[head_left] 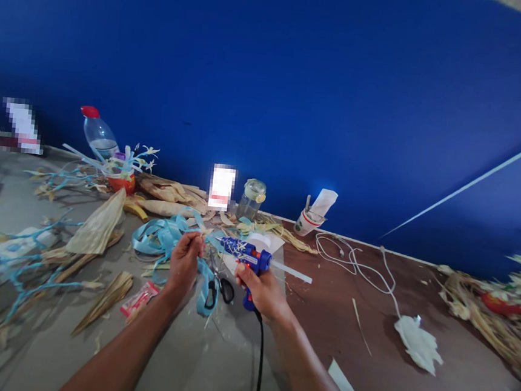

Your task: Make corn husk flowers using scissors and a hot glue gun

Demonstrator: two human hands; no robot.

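My right hand (259,290) is wrapped round a blue hot glue gun (249,253), its nozzle pointing left and a white glue stick (293,271) sticking out of the back. Just left of the nozzle, my left hand (187,253) is closed in a pinch on a small pale piece of husk (205,232), mostly hidden by the fingers. Behind and beside that hand lies a tangle of light blue ribbon (156,235), with one end trailing down. Black-handled scissors (219,289) lie on the table between my hands.
Dried husks (169,193), a lidded jar (251,199) and a cup (308,221) line the blue wall. At left stand a red-capped bottle (99,133), blue-stemmed husk flowers (43,283) and a power strip (3,264). A white cable (359,262) and crumpled tissue (418,343) lie right.
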